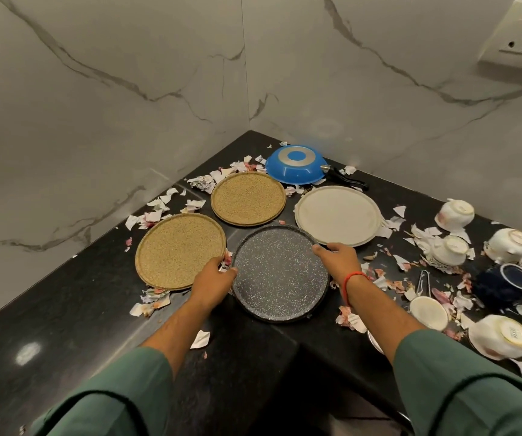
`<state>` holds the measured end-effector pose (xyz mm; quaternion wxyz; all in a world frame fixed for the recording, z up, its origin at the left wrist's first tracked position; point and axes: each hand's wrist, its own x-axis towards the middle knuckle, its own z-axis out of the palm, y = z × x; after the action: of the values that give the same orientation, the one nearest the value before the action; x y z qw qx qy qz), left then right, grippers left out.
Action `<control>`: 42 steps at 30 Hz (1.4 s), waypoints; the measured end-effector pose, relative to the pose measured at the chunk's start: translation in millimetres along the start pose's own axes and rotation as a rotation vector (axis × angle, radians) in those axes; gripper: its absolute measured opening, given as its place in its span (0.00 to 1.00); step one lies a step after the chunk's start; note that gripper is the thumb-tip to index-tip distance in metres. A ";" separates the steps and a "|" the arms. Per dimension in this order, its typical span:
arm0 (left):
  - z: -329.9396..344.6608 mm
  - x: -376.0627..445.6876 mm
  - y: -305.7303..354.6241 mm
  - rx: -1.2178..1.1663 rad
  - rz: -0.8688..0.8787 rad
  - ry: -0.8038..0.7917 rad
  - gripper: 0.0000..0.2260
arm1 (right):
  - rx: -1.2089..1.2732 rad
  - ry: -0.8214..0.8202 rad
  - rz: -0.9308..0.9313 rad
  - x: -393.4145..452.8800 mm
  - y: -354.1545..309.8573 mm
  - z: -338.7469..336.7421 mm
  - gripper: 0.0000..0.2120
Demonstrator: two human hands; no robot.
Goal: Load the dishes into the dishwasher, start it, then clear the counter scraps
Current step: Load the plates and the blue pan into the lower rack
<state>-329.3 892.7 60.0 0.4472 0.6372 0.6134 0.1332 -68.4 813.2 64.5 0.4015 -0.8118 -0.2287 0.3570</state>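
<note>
Black stone counter (64, 309), scrap-strewn, meets marble walls (96, 89); both hands grip the speckled plate (280, 275).

I am looking at a home kitchen, in the corner of a black stone counter (64, 309) that meets walls of white marble with grey veins (127, 73). On the counter I see plates (338, 215), upturned cups (451, 250) and a blue frying pan (295, 165) lying upside down, with torn paper scraps (201, 182) scattered among them. A wall socket (519, 36) sits on the right wall above the counter.
</note>
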 end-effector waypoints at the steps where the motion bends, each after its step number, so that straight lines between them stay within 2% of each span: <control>1: -0.7 0.3 -0.2 -0.004 0.003 0.003 0.22 | 0.011 0.005 0.007 -1.0 -1.9 -0.4 0.29; 4: -3.6 0.4 0.0 -0.038 0.005 0.002 0.20 | 0.054 -0.022 0.001 -4.2 -7.0 -0.7 0.26; 8: -6.0 -1.4 -0.4 -0.067 0.036 -0.014 0.18 | 0.098 -0.086 -0.009 -2.3 -5.8 2.5 0.44; 9: -6.0 -3.5 0.6 -0.075 0.051 -0.016 0.17 | 0.122 -0.096 0.007 -3.8 -7.3 3.8 0.40; 11: -6.4 -6.6 0.9 -0.092 0.083 -0.013 0.15 | 0.140 -0.095 0.016 -9.5 -13.2 5.5 0.21; 12: -7.4 -7.9 0.0 -0.105 0.091 -0.009 0.13 | 0.148 -0.084 0.003 -13.9 -17.5 5.8 0.15; 19: -22.5 -13.1 -11.0 -0.215 0.087 0.028 0.10 | 0.139 -0.013 -0.057 -26.0 -14.6 6.6 0.14; 23: -34.9 -10.0 -19.5 -0.219 0.077 0.083 0.15 | 0.173 0.000 -0.043 -30.2 -7.4 9.3 0.13; 25: -46.3 -7.7 -24.2 -0.182 0.068 0.130 0.17 | 0.189 -0.003 -0.047 -34.5 -7.7 8.1 0.18; 27: -61.5 -0.6 -34.5 -0.114 0.047 0.183 0.20 | 0.183 0.005 -0.056 -38.0 -9.9 6.9 0.17; 29: -78.1 9.8 -48.7 -0.009 0.003 0.221 0.23 | 0.185 0.009 -0.062 -39.5 -9.3 7.4 0.15; 33: -107.1 24.7 -67.3 0.262 -0.192 0.273 0.31 | 0.195 0.000 -0.060 -39.1 -6.4 8.8 0.10; 36: -118.7 32.0 -72.6 0.462 -0.242 0.276 0.33 | 0.194 -0.003 -0.061 -37.3 -3.3 9.4 0.11; 39: -121.6 41.4 -73.2 0.474 -0.261 0.293 0.35 | 0.199 -0.008 -0.055 -34.3 -3.6 7.4 0.09; 42: -126.8 51.7 -73.1 0.350 -0.296 0.293 0.36 | 0.214 0.000 -0.044 -31.5 -6.7 5.5 0.09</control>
<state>-457.8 979.7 58.4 0.2513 0.5819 0.7719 0.0492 -93.3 799.0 80.1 0.4937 -0.7591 -0.2069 0.3704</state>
